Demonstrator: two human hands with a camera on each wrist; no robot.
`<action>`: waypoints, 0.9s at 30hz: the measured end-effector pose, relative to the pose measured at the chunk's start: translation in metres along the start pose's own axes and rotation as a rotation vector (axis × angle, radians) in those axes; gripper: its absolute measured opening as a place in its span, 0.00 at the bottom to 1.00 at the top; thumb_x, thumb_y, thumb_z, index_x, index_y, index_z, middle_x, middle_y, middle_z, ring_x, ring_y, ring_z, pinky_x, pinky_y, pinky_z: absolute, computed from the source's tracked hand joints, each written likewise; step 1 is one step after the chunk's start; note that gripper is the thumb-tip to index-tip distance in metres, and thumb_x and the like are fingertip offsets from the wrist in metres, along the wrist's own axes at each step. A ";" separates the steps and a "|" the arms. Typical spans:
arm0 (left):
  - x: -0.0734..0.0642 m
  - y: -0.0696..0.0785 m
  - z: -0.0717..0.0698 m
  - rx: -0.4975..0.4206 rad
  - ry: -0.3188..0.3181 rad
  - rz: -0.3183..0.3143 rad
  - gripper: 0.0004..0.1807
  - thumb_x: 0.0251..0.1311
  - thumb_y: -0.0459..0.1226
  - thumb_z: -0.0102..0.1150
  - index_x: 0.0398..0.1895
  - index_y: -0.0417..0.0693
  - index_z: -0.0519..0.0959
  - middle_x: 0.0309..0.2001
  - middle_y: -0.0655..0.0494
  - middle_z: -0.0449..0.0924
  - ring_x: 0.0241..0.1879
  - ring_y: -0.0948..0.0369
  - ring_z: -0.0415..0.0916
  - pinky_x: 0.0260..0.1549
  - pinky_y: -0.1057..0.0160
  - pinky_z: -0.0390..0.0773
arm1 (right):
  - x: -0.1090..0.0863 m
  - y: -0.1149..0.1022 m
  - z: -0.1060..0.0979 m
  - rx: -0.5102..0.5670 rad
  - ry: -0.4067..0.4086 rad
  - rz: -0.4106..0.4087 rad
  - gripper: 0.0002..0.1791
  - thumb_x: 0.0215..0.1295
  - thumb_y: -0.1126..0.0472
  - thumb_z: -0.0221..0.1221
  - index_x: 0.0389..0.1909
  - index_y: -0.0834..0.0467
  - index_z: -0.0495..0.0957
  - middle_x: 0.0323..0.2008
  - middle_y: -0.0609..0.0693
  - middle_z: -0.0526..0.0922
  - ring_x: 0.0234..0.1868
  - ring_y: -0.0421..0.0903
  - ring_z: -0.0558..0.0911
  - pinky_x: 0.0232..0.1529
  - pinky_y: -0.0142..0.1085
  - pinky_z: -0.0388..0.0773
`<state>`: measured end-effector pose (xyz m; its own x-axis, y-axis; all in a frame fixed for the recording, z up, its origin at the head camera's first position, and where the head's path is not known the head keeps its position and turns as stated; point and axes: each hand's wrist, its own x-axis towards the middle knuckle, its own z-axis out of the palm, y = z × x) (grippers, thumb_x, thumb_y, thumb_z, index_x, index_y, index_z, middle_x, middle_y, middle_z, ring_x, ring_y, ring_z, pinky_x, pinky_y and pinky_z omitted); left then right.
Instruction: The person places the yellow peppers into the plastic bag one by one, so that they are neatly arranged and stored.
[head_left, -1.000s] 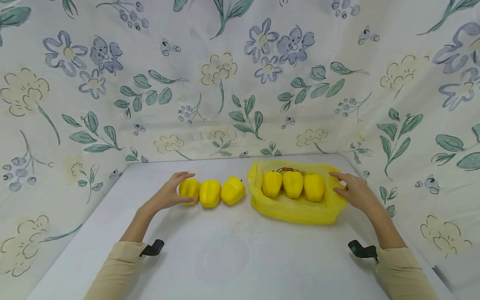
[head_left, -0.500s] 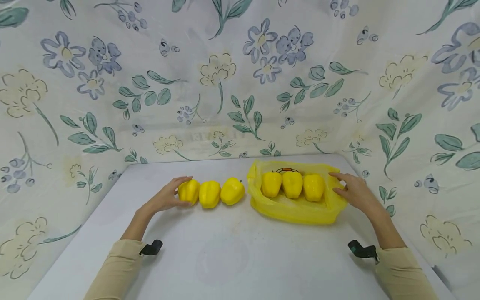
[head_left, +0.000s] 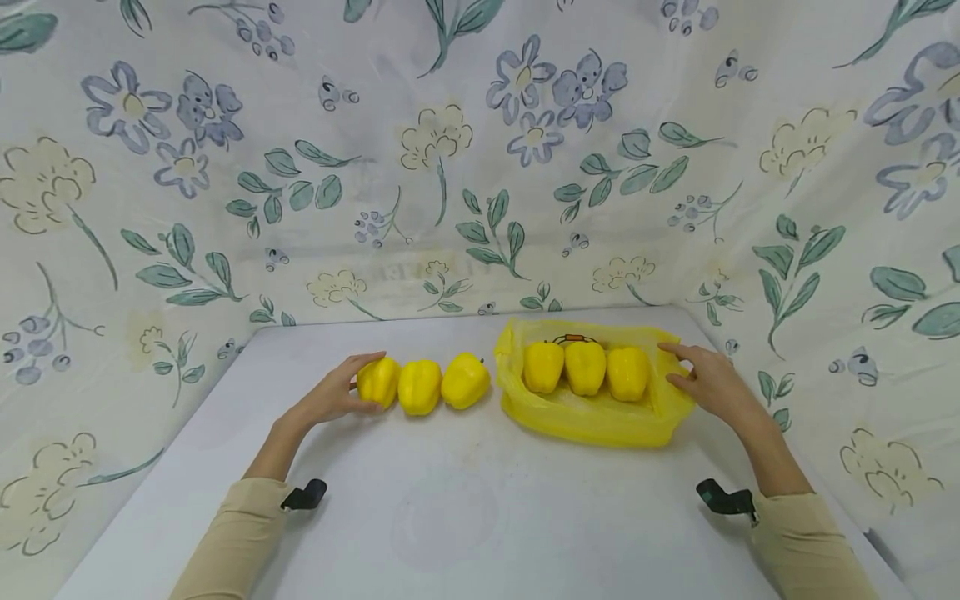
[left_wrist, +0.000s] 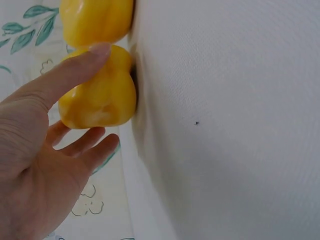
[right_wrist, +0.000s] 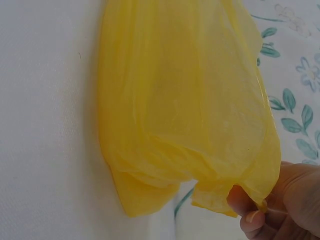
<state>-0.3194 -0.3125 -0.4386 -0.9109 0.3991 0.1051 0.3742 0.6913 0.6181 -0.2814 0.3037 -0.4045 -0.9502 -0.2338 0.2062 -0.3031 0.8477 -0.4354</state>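
My left hand [head_left: 337, 390] is around the leftmost yellow bell pepper [head_left: 379, 382], at the end of a row on the white table. In the left wrist view, the thumb lies across that pepper [left_wrist: 100, 100] and some fingertips show past its end. Beside it stand a middle bell pepper [head_left: 420, 387] and a right one [head_left: 466, 381]. My right hand [head_left: 712, 382] pinches the right edge of a yellow plastic bag [head_left: 592, 427], spread wide. Inside are three more bell peppers [head_left: 585, 368]. In the right wrist view, thumb and fingers hold the bag's thin film [right_wrist: 200, 100].
A dark handle with an orange grip [head_left: 573, 338] shows at the bag's back edge; what it belongs to is hidden. The white table [head_left: 450, 517] ends at a flower-patterned cloth [head_left: 450, 250]. Black wrist mounts [head_left: 305, 495] jut from both sleeves.
My left hand has moved slightly left and closed in around the leftmost bell pepper, mostly in the first half second. The right hand and the bag have stayed put.
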 end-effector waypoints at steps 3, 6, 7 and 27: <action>0.000 0.001 0.000 -0.011 0.001 -0.005 0.50 0.49 0.42 0.75 0.75 0.53 0.59 0.73 0.41 0.57 0.72 0.41 0.55 0.64 0.34 0.64 | 0.000 0.000 0.000 -0.001 0.002 0.006 0.29 0.65 0.64 0.61 0.67 0.64 0.67 0.54 0.70 0.78 0.36 0.52 0.79 0.34 0.39 0.82; 0.000 0.002 0.000 -0.011 0.004 -0.011 0.49 0.49 0.41 0.75 0.75 0.53 0.59 0.73 0.40 0.57 0.72 0.41 0.55 0.64 0.33 0.63 | -0.001 0.000 0.000 0.000 0.002 0.007 0.29 0.65 0.65 0.61 0.67 0.64 0.67 0.53 0.69 0.78 0.36 0.52 0.79 0.35 0.40 0.83; 0.000 0.002 0.000 -0.008 0.006 -0.011 0.49 0.49 0.41 0.75 0.75 0.53 0.59 0.73 0.40 0.57 0.71 0.40 0.55 0.64 0.33 0.64 | -0.001 0.000 0.000 0.003 0.002 0.007 0.29 0.65 0.65 0.61 0.67 0.64 0.67 0.53 0.69 0.78 0.36 0.52 0.79 0.35 0.40 0.83; 0.006 0.026 -0.032 0.097 0.051 -0.016 0.51 0.48 0.42 0.76 0.75 0.52 0.58 0.70 0.40 0.61 0.68 0.42 0.61 0.62 0.35 0.68 | 0.000 -0.003 -0.002 0.000 -0.010 -0.019 0.28 0.66 0.65 0.60 0.66 0.64 0.68 0.56 0.73 0.76 0.34 0.51 0.80 0.32 0.37 0.82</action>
<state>-0.3205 -0.3114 -0.3972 -0.9237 0.3580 0.1365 0.3722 0.7537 0.5417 -0.2800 0.3021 -0.4010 -0.9450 -0.2545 0.2055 -0.3209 0.8432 -0.4313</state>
